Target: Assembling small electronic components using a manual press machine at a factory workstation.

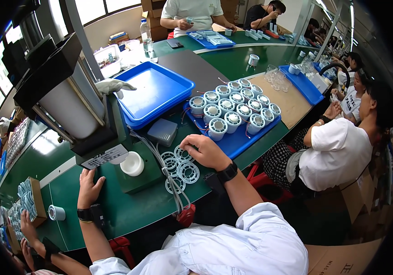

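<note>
Laying the left hand (89,188) on the green tabletop (68,183), I am resting it beside the dark green base (137,184) of the press (73,110), with its fingers slightly spread and its thumb standing apart. I am bending the fingers of the right hand (207,151) over the pale blue openwork rings (180,170); I cannot tell whether they are pinching 1 of them. Those rings are lying in a loose, overlapping cluster between the press base and the blue tray (248,143), and grey cables (176,195) are running down past them. A round white cup (132,165) is sitting on the base, between the 2 hands. Beyond the right hand, pale blue cylinders (226,106) are standing in rows on the tray. A grey box (163,132) is lying near the rings, and stacked blue trays (153,89) are resting behind it.
</note>
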Demonstrator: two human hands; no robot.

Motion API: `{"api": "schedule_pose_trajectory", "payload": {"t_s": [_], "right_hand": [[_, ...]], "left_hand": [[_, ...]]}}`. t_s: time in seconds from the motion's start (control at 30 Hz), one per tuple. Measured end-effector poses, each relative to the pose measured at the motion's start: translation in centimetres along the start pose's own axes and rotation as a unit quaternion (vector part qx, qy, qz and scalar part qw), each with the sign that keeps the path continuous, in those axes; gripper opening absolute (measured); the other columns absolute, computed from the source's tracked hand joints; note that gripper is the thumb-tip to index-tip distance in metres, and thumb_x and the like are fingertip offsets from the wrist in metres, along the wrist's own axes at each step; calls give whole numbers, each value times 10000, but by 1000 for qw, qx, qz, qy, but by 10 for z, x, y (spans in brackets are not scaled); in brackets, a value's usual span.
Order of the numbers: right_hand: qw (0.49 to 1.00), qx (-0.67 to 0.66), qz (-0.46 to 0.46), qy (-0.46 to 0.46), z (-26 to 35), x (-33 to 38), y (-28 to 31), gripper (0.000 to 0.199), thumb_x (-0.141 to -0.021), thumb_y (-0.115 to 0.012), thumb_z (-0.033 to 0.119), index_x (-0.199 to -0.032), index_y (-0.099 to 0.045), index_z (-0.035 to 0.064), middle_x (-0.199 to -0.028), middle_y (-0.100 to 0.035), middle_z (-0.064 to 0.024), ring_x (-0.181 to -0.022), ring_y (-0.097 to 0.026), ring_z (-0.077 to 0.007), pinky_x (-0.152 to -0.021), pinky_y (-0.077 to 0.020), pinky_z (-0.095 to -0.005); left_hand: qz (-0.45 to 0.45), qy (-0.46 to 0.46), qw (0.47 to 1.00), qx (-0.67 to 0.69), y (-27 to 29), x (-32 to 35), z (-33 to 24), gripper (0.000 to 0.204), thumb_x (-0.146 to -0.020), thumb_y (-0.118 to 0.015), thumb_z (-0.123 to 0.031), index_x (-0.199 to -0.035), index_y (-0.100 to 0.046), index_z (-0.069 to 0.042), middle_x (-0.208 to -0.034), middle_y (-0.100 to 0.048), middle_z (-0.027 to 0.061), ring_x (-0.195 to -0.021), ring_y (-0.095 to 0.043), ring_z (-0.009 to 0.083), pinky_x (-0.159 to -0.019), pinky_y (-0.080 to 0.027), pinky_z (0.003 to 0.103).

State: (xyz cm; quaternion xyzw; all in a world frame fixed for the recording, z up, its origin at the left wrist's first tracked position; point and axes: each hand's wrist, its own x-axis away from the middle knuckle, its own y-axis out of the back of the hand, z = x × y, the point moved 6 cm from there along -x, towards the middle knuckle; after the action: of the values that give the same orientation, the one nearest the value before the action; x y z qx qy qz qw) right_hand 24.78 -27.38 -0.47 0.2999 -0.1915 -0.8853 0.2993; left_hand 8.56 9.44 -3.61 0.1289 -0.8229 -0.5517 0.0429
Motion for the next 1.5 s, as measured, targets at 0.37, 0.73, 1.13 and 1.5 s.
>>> {"api": "schedule_pose_trajectory", "payload": {"t_s": [0.37,0.73,1.13,1.5], "right_hand": [[999,-6,-18,-33,-13,2,-2,79,-908,-553,10,-921,-625,-21,-856,-654,-79,-818,-620,-159,-749,-480,-261],[1000,-13,5,-11,7,-7,-12,83,-874,-575,24,-920,-637,-7,-883,-663,-137,-817,-640,-297,-744,-492,-343],[1000,-19,1,0,3,-4,-3,73,-901,-575,16,-933,-632,-15,-889,-660,-113,-841,-650,-219,-750,-507,-299],[999,-37,-12,-2,4,-4,-4,86,-875,-572,27,-923,-632,-11,-872,-655,-141,-821,-645,-285,-737,-502,-342]], "left_hand": [[-160,-93,981,55,26,4,-17,339,-857,-669,-146,-1179,-632,-44,-1228,-615,156,-1217,-525,344,-1038,-408,429],[-49,248,954,-160,92,147,115,750,-771,-711,-237,-1457,-409,-204,-1496,-379,150,-1391,-320,348,-1109,-291,487],[-206,-46,977,-35,57,73,-55,606,-680,-818,-140,-1246,-614,-67,-1010,-627,121,-866,-596,310,-753,-485,391],[-136,-22,969,205,15,54,-54,714,-654,-817,-79,-1314,-545,-62,-1020,-631,98,-924,-609,210,-871,-497,329]]}}
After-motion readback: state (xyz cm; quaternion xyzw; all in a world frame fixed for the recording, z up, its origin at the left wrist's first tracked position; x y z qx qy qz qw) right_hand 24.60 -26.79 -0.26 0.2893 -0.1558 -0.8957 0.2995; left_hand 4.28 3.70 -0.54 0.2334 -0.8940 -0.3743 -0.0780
